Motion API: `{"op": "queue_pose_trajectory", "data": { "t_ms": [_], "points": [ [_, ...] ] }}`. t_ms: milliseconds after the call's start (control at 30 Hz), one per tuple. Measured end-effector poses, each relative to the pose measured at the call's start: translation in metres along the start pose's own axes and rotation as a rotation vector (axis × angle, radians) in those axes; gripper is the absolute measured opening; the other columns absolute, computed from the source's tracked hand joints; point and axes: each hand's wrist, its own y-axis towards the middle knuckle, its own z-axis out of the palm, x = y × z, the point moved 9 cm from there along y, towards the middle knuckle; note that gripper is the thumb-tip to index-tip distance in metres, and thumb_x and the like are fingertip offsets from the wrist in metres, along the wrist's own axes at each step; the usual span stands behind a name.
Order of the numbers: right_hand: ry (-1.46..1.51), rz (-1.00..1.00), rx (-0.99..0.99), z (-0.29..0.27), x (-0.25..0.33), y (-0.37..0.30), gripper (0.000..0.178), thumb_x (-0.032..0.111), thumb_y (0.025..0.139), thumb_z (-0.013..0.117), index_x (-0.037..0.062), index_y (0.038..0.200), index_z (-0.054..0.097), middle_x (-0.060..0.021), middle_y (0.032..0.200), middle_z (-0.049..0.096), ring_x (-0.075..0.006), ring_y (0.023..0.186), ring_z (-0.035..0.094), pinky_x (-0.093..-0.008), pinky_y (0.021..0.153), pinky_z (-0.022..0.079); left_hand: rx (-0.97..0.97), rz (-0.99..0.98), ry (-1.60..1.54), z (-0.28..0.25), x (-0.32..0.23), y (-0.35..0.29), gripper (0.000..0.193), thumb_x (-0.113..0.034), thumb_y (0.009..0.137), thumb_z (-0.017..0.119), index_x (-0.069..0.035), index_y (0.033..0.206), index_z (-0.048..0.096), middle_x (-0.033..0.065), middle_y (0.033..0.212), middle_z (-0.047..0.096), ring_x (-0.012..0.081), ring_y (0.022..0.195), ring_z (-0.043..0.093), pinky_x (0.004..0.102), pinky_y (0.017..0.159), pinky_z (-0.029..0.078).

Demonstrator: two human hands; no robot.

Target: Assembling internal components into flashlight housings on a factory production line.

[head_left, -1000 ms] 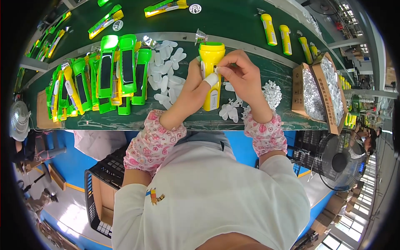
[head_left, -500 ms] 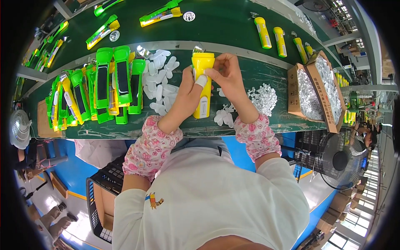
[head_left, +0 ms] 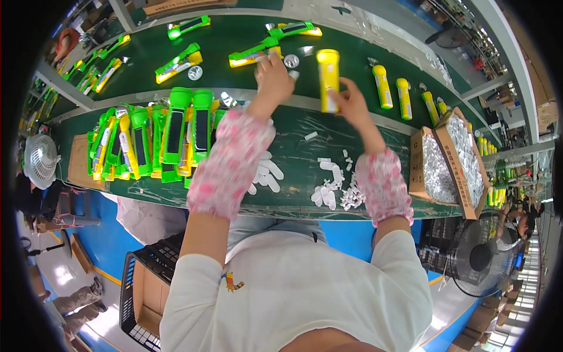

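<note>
A yellow flashlight (head_left: 329,73) stands out over the green belt, its wide head pointing away from me. My right hand (head_left: 350,107) grips its lower end; both are slightly smeared by motion. My left hand (head_left: 273,82), with a white cover on its thumb, reaches onto the belt. Its fingertips lie over a paired green and yellow flashlight (head_left: 246,57), and blur hides whether they close on it. Beside that pair lies a round silver reflector (head_left: 291,61). Below my hands, white plastic pieces (head_left: 268,175) and small white parts (head_left: 352,196) are spread on the bench.
Many green and yellow flashlights (head_left: 141,138) are stacked at the left of the bench. Several yellow flashlights (head_left: 382,87) lie on the belt to the right. A cardboard box (head_left: 417,167) of small clear-white parts stands at the right end. A fan (head_left: 481,255) is beyond it.
My hands have parted. The right has carried the yellow flashlight forward and right over the belt; the left has let go of it and reached forward to the paired flashlights.
</note>
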Motion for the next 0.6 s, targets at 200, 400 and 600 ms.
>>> {"op": "queue_pose_trajectory", "data": {
  "t_ms": [200, 400, 600],
  "points": [
    [-0.644, -0.076, -0.124, -0.041, -0.039, 0.106, 0.046, 0.042, 0.087, 0.059, 0.0129, 0.122, 0.058, -0.0220, 0.106, 0.063, -0.0383, 0.098, 0.061, -0.0425, 0.085, 0.050, -0.203, -0.229, 0.660, 0.003, 0.169, 0.126, 0.036, -0.026, 0.091, 0.041, -0.004, 0.111, 0.061, 0.0239, 0.104, 0.065, 0.0388, 0.110, 0.058, 0.0657, 0.106, 0.016],
    [-0.913, -0.383, -0.469, -0.012, 0.011, 0.040, 0.032, 0.032, 0.078, 0.070, 0.0085, 0.099, 0.062, -0.0131, 0.093, 0.060, -0.0284, 0.087, 0.060, -0.0400, 0.068, 0.052, 0.616, 0.038, 0.275, 0.064, 0.075, 0.086, 0.065, -0.028, 0.056, 0.081, 0.005, 0.106, 0.057, 0.0221, 0.100, 0.065, 0.0346, 0.096, 0.064, 0.0406, 0.078, 0.053],
    [0.751, 0.452, 0.192, 0.083, -0.037, 0.040, 0.054, 0.060, 0.091, 0.048, 0.0097, 0.107, 0.057, -0.0067, 0.084, 0.062, -0.0179, 0.073, 0.061, -0.0344, 0.059, 0.048, 0.824, -0.109, -0.207, 0.042, -0.010, 0.024, 0.079, -0.024, 0.060, 0.076, 0.016, 0.114, 0.036, 0.0235, 0.096, 0.061, 0.0300, 0.084, 0.065, 0.0369, 0.056, 0.054]
  ]
}}
